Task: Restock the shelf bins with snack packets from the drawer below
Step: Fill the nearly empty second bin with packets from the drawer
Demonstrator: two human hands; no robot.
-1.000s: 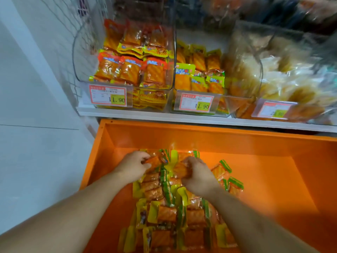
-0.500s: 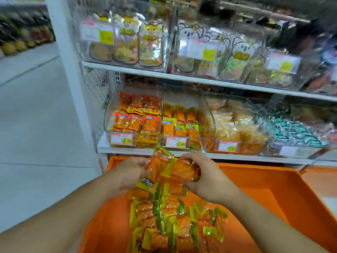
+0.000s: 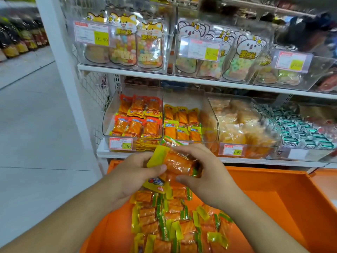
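A: Mid-restock, centre frame: both hands hold one bunch of packets [image 3: 175, 164] just above the drawer [image 3: 269, 201], level with the lower shelf's edge [image 3: 104, 151]. The left hand [image 3: 135, 170] grips it with thumb over the yellow end and fingers curled beneath; the right hand [image 3: 204, 172] closes round the other side, fingers over the top, thumb below.

B: How much is done?

A: By the look of it, little. The bunch has not reached a bin. The yellow-label bin [image 3: 181, 123], centre frame, is only part full, with clear room at the back; the red-label bin [image 3: 135, 119] to its left stands fuller. Many spare packets [image 3: 169, 221] lie in rows in the drawer, lower centre.

B: Anything in the way?

A: The bin's clear front lip and its price tag [image 3: 120, 143] stand between hands and opening, so the bunch likely has to go up and over. To the right sit a bin of pale snacks [image 3: 240, 125] and green-wrapped sweets [image 3: 300, 130]; candy bags [image 3: 124, 42] fill the upper shelf.
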